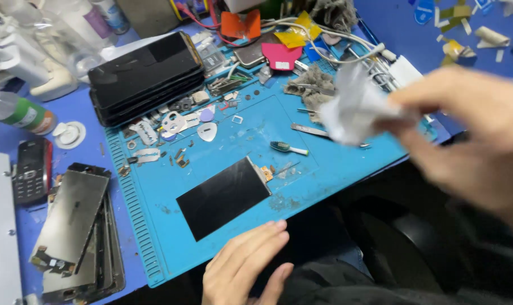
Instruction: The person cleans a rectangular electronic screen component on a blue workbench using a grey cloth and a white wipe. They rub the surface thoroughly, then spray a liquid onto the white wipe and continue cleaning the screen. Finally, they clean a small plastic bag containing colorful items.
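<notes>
A stack of dark panels [146, 76] lay at the far left of the blue mat [155, 237]. Another pile of screens [75, 231] sat near left on the bench [75, 152], beside a small keypad phone [31, 169]. A green bottle [22, 113] lay far left. Picks [207, 131] and a screwdriver [287, 148] were mid-mat.

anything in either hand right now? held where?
Right hand pinches a crumpled white wipe by its right edge with the fingers. Left hand holds nothing.
</notes>
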